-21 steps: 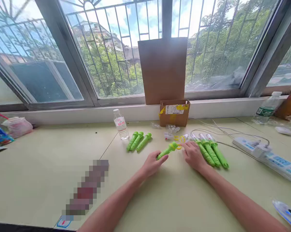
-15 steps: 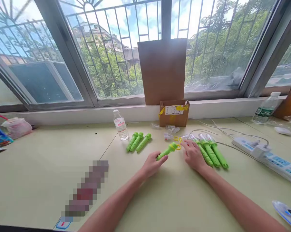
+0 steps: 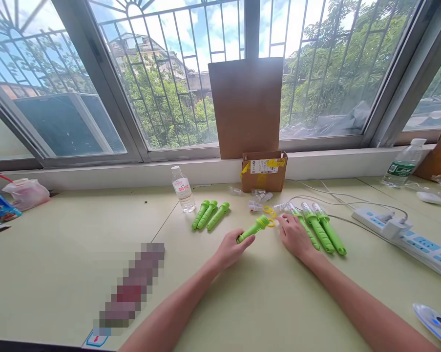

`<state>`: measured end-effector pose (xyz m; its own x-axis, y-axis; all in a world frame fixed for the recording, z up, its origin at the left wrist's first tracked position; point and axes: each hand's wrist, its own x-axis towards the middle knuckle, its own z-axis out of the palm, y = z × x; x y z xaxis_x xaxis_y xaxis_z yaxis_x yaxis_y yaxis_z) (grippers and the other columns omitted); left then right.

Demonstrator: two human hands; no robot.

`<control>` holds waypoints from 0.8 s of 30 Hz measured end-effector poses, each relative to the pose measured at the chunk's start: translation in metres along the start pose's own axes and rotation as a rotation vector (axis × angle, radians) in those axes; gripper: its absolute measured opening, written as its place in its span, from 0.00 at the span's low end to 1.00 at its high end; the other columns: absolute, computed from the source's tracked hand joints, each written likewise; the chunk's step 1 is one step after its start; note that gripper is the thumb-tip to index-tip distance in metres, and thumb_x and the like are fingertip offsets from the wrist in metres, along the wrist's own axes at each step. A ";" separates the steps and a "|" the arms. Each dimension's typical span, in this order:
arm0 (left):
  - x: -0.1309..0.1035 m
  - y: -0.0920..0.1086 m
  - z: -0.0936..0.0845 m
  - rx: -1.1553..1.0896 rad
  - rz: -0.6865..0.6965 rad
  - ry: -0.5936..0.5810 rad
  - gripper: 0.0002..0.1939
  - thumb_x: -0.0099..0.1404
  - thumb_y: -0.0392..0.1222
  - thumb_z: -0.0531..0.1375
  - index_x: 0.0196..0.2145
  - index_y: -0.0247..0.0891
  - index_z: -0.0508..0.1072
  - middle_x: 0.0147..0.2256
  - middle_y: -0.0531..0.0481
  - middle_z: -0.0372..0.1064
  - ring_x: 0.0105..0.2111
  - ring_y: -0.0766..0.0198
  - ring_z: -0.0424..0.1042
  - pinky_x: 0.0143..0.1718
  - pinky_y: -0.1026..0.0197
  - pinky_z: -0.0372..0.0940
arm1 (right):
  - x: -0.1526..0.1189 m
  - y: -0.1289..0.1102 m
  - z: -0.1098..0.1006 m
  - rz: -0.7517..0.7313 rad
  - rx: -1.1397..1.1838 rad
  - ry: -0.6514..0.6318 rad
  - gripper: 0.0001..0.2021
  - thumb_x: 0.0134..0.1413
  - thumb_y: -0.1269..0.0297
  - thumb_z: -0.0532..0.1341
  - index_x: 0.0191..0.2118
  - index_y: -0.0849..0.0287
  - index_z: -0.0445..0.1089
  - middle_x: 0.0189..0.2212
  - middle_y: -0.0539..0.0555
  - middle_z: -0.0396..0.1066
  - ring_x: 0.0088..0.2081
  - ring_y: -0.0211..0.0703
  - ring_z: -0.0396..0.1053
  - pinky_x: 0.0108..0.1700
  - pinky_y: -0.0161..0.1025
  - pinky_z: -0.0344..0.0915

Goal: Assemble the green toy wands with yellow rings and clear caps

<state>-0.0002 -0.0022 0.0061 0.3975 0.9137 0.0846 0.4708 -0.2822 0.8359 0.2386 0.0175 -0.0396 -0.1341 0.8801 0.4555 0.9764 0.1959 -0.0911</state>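
My left hand is wrapped round a green tube, which tilts up to the right. Beside its top end lie yellow rings. My right hand rests palm down on the table just right of the rings, fingers apart, partly over the leftmost of three green tubes with clear caps. Three more green tubes without clear caps lie to the left. Several small clear plastic pieces are behind the rings.
A water bottle and a cardboard box stand towards the window. White cables run to a power strip at the right. Another bottle stands at the far right. A pixelated strip is front left.
The yellow rings near my right fingertips have shifted slightly. My right hand has moved only a little, and my left hand holds the green tube as before.
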 end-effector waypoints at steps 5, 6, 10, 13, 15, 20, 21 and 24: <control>0.000 -0.001 0.001 -0.003 -0.001 0.011 0.23 0.59 0.61 0.52 0.23 0.38 0.54 0.22 0.58 0.47 0.23 0.70 0.50 0.24 0.66 0.47 | 0.000 -0.007 -0.006 -0.004 -0.036 -0.035 0.25 0.47 0.82 0.49 0.51 0.60 0.65 0.42 0.59 0.64 0.42 0.48 0.62 0.43 0.39 0.59; 0.000 -0.001 0.001 -0.007 -0.003 0.009 0.23 0.59 0.61 0.52 0.23 0.38 0.54 0.22 0.58 0.48 0.23 0.70 0.50 0.24 0.66 0.47 | 0.000 -0.009 -0.008 0.003 -0.049 -0.041 0.25 0.47 0.82 0.50 0.51 0.59 0.65 0.41 0.59 0.64 0.41 0.48 0.62 0.42 0.39 0.59; 0.000 0.000 0.001 -0.018 -0.019 -0.002 0.23 0.59 0.61 0.52 0.22 0.38 0.53 0.22 0.58 0.47 0.22 0.71 0.50 0.24 0.66 0.46 | -0.002 -0.015 -0.010 0.056 -0.054 -0.086 0.22 0.51 0.77 0.50 0.52 0.58 0.64 0.41 0.58 0.65 0.36 0.45 0.65 0.33 0.36 0.59; -0.001 0.001 0.001 -0.015 -0.024 -0.006 0.23 0.59 0.61 0.52 0.23 0.38 0.53 0.22 0.58 0.47 0.23 0.71 0.50 0.24 0.66 0.46 | -0.001 -0.015 -0.009 0.066 -0.050 -0.118 0.22 0.53 0.73 0.49 0.55 0.55 0.61 0.48 0.57 0.64 0.36 0.43 0.67 0.29 0.36 0.58; -0.001 0.001 0.001 -0.011 -0.020 -0.006 0.24 0.59 0.61 0.52 0.23 0.38 0.53 0.22 0.58 0.47 0.23 0.70 0.50 0.24 0.66 0.46 | 0.000 -0.015 -0.008 0.066 -0.054 -0.130 0.23 0.54 0.71 0.49 0.56 0.54 0.59 0.52 0.57 0.62 0.37 0.44 0.67 0.29 0.36 0.58; 0.000 0.000 0.001 0.000 -0.009 0.014 0.24 0.59 0.61 0.52 0.23 0.38 0.52 0.22 0.58 0.47 0.23 0.70 0.50 0.24 0.65 0.47 | 0.005 -0.016 -0.008 0.093 -0.076 -0.163 0.24 0.57 0.66 0.47 0.60 0.53 0.55 0.57 0.56 0.57 0.37 0.45 0.69 0.30 0.38 0.60; 0.000 0.000 0.001 -0.001 -0.011 0.022 0.24 0.59 0.61 0.52 0.23 0.38 0.52 0.22 0.58 0.47 0.23 0.70 0.50 0.24 0.65 0.47 | 0.006 -0.017 -0.008 0.099 -0.080 -0.176 0.24 0.57 0.65 0.46 0.60 0.53 0.54 0.58 0.56 0.57 0.37 0.45 0.69 0.30 0.38 0.60; 0.001 -0.001 0.001 -0.014 -0.025 0.039 0.23 0.59 0.61 0.53 0.24 0.38 0.53 0.23 0.58 0.48 0.23 0.70 0.51 0.24 0.66 0.47 | 0.009 -0.017 -0.008 0.100 -0.078 -0.214 0.23 0.58 0.66 0.46 0.59 0.54 0.55 0.56 0.58 0.60 0.37 0.45 0.70 0.31 0.37 0.59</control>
<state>0.0005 -0.0014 0.0046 0.3550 0.9311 0.0841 0.4691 -0.2552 0.8455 0.2223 0.0189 -0.0265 -0.0612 0.9667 0.2485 0.9956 0.0769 -0.0539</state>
